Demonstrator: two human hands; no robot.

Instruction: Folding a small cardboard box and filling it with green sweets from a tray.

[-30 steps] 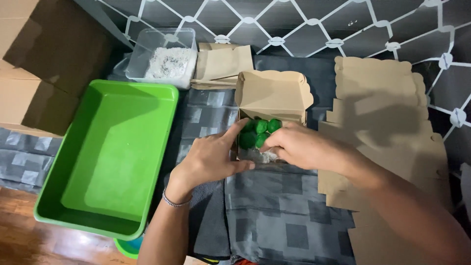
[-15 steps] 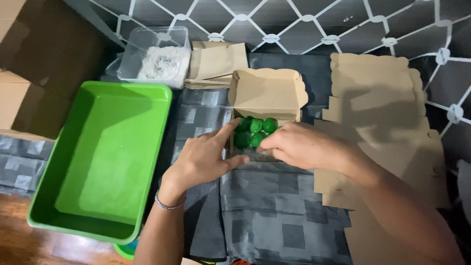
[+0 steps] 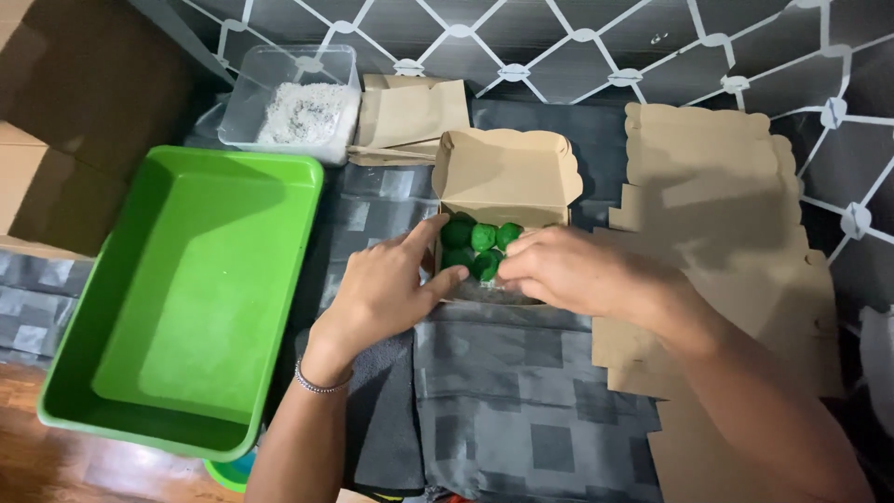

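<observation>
A small brown cardboard box (image 3: pixel 503 172) stands open on the grey checked cloth, its lid tilted back. Several green balls (image 3: pixel 482 237) lie inside it. My left hand (image 3: pixel 386 289) rests against the box's left wall, index finger stretched along the rim and thumb at the front corner. My right hand (image 3: pixel 568 270) covers the right side of the box, fingertips touching the green balls. Whether the fingers pinch a ball is hidden.
A big green plastic tray (image 3: pixel 177 298) lies to the left. Behind it sits a clear tub of white flakes (image 3: pixel 303 102). Folded brown boxes (image 3: pixel 410 116) lie at the back, and flat cardboard blanks (image 3: pixel 717 214) are stacked on the right. A brown carton (image 3: pixel 56 140) stands far left.
Both hands stay at the box, fingers shifting slightly over the green balls. The view has drifted, so everything sits a little lower in the picture.
</observation>
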